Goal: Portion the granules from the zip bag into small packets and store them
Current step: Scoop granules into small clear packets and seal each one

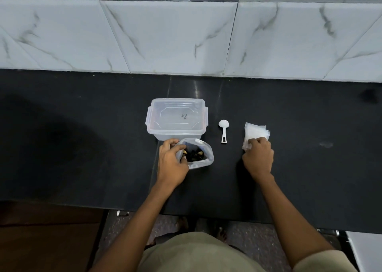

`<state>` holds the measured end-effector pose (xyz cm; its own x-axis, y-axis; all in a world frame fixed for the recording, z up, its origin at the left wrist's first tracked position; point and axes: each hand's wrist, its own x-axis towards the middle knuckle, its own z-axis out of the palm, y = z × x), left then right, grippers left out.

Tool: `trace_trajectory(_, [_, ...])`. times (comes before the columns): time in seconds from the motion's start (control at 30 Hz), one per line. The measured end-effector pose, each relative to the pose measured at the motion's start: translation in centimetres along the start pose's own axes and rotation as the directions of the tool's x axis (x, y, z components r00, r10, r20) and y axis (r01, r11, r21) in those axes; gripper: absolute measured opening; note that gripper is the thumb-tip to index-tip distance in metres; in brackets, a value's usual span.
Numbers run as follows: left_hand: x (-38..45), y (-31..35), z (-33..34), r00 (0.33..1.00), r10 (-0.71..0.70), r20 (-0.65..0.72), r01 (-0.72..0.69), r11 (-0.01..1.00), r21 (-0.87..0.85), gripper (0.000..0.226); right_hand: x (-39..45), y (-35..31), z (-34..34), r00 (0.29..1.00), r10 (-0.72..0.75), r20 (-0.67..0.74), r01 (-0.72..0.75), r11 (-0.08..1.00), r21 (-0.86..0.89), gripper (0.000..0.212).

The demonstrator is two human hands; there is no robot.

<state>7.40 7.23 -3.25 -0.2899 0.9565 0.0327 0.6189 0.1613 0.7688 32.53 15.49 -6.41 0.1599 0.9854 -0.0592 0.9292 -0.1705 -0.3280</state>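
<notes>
A clear zip bag (201, 157) with dark granules inside stands open on the black counter, just in front of a clear lidded plastic box (176, 119). My left hand (172, 161) grips the bag's left rim, fingers curled over its edge. To the right lies a white plastic scoop (223, 131), bowl pointing away from me. Further right sits a stack of small white packets (256, 132). My right hand (258, 158) pinches the near edge of that stack.
The black counter (82, 137) runs to a marble-tiled wall (186, 38) at the back. Its near edge lies below my forearms, with floor and my feet beneath. A wooden surface (47, 236) shows at the lower left.
</notes>
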Motion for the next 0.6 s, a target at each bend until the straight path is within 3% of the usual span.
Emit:
trace_trajectory(0.27, [-0.3,0.2,0.3,1.0,-0.021,-0.023,0.021,1.0,0.003,0.038,0.0,0.4,0.6,0.997,0.022,-0.076,-0.01,0.989,0.148,0.03])
trace_trajectory(0.37, [-0.3,0.5,0.4,1.0,-0.019,-0.022,0.02,1.0,0.015,0.039,-0.3,0.6,0.7,0.98,0.007,-0.198,0.032,0.981,0.193,0.031])
trace_trajectory(0.5, [-0.7,1.3,0.4,0.986,0.041,-0.161,-0.027,0.996,0.089,0.043,-1.7,-0.1,0.1,0.899,-0.069,-0.433,0.191,0.95,0.246,0.025])
trace_trajectory(0.6, [-0.9,2.6,0.5,0.942,0.179,-0.283,-0.169,0.984,0.058,0.04,-3.6,-1.6,-0.6,0.81,-0.261,-0.525,0.424,0.879,0.217,0.02])
